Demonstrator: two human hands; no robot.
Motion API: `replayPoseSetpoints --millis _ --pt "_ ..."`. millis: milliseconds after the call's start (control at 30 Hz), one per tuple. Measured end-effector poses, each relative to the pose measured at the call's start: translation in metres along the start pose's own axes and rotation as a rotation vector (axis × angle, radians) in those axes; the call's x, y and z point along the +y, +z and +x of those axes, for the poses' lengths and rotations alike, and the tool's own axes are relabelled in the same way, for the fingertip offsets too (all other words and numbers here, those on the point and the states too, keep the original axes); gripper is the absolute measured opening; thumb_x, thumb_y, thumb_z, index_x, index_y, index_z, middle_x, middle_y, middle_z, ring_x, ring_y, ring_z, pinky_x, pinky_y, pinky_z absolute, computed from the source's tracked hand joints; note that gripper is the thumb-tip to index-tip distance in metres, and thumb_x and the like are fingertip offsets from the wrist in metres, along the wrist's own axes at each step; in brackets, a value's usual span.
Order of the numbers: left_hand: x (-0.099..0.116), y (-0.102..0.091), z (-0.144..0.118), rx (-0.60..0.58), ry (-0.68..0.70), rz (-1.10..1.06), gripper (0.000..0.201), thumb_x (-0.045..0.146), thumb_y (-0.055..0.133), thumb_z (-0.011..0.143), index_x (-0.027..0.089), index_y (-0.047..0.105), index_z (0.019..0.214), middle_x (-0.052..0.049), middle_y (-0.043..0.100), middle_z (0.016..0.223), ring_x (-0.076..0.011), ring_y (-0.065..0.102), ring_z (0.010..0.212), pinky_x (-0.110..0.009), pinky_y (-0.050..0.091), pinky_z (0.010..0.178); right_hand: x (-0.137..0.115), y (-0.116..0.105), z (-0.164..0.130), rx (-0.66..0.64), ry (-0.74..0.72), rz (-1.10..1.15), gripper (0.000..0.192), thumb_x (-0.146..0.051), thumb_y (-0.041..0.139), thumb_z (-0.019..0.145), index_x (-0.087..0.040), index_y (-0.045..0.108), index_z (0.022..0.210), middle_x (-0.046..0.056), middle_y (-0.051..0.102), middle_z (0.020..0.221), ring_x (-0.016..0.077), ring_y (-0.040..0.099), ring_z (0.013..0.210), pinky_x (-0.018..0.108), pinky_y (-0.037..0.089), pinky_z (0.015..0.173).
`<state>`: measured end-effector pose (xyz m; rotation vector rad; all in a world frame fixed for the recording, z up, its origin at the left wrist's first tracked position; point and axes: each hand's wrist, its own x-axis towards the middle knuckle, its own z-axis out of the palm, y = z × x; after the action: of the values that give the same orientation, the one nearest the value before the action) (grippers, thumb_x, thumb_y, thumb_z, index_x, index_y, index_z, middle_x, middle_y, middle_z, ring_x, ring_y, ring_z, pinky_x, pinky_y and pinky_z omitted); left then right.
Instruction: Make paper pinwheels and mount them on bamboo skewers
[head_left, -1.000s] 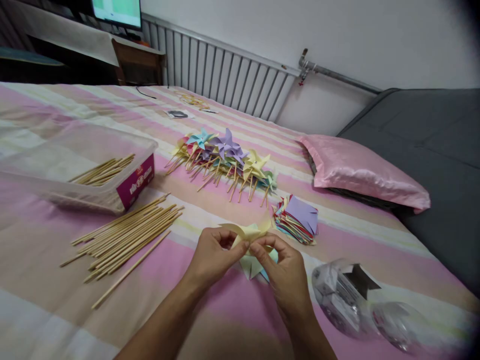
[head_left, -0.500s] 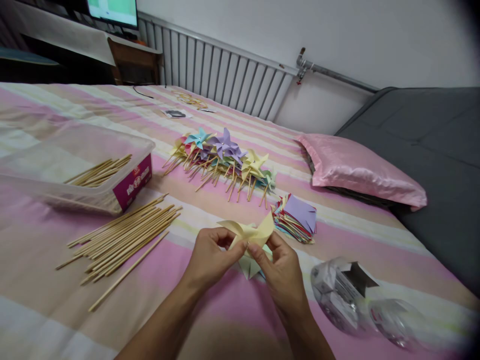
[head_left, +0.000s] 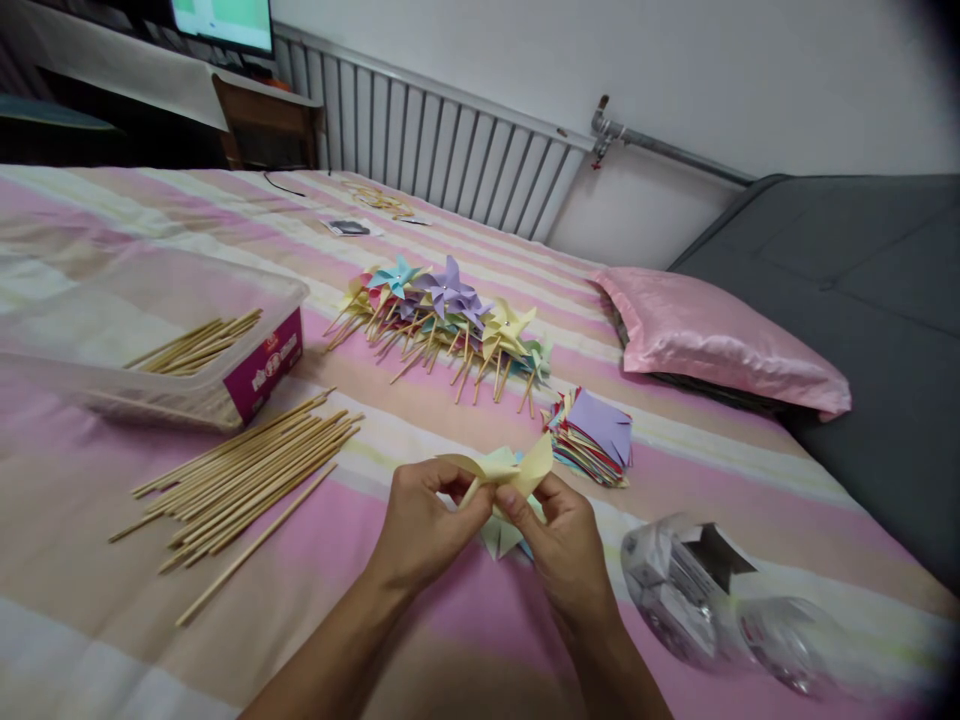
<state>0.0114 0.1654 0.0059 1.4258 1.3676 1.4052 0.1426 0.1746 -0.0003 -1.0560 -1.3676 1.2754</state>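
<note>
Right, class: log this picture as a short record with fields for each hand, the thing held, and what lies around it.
left hand: pinching the yellow paper pinwheel
right hand: pinching the same pinwheel
left of hands: loose wooden sticks; clear box with more sticks
behind: finished pinwheels; stack of cut paper squares
right: clear plastic packet
surface: striped bedsheet

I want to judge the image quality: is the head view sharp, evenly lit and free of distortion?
Head view: soft even light, no hard shadows; the yellow folded paper pinwheel between both hands is sharp; the clear crinkled plastic bag is blurred with glare; the right corners darken, and straight lines bend near the edges.
</note>
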Motion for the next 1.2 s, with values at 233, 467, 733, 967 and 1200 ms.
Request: replayPoseSetpoints --millis 233,467,733,967,1200 --pt "-0.001 0.001 -0.002 0.016 0.052 0.036 0.017 0.015 0.061 0.068 0.013 0.061 0.051 0.001 0.056 0.051 -0.0083 0.049 0.05 -0.017 0.039 0.049 0.001 0.0 0.0 -0.006 -0.019 0.019 0.028 -0.029 0.062 0.078 -0.022 0.063 0.105 0.003 0.067 0.106 0.0187 0.059 0.099 0.031 0.043 0.089" --pt "0.004 0.005 -0.002 -0.005 -0.028 -0.051 0.016 0.013 0.059 0.067 0.014 0.062 0.051 0.0 0.06 0.052 -0.0089 0.052 0.051 -0.017 0.04 0.05 0.003 -0.001 0.001 0.025 -0.002 -0.014 0.025 -0.033 0.062 0.076 -0.017 0.065 0.094 0.007 0.068 0.101 0.0217 0.061 0.094 0.035 0.045 0.085" --pt "0.002 0.003 0.001 -0.147 -0.072 -0.161 0.015 0.012 0.053 0.07 0.013 0.061 0.057 0.003 0.053 0.053 -0.0073 0.046 0.052 -0.017 0.038 0.052 -0.002 -0.001 0.002 0.026 0.02 -0.027 0.024 -0.034 0.061 0.077 -0.016 0.064 0.092 0.006 0.069 0.096 0.0212 0.062 0.09 0.033 0.046 0.082" --pt "0.001 0.002 0.002 -0.18 -0.216 -0.321 0.012 0.014 0.063 0.063 0.012 0.058 0.053 0.005 0.051 0.051 -0.0059 0.044 0.049 -0.017 0.035 0.05 -0.002 -0.002 0.001 0.037 0.087 0.107 0.025 -0.034 0.067 0.071 -0.016 0.066 0.088 0.007 0.07 0.091 0.0211 0.063 0.085 0.034 0.047 0.08" --pt "0.001 -0.004 0.006 -0.141 -0.416 -0.444 0.016 0.025 0.07 0.06 0.011 0.062 0.057 0.001 0.057 0.051 -0.0068 0.046 0.046 -0.018 0.034 0.046 -0.014 -0.001 -0.002 -0.071 0.216 0.269 0.031 -0.044 0.061 0.075 -0.017 0.066 0.089 0.005 0.07 0.078 0.0191 0.064 0.072 0.029 0.048 0.064"
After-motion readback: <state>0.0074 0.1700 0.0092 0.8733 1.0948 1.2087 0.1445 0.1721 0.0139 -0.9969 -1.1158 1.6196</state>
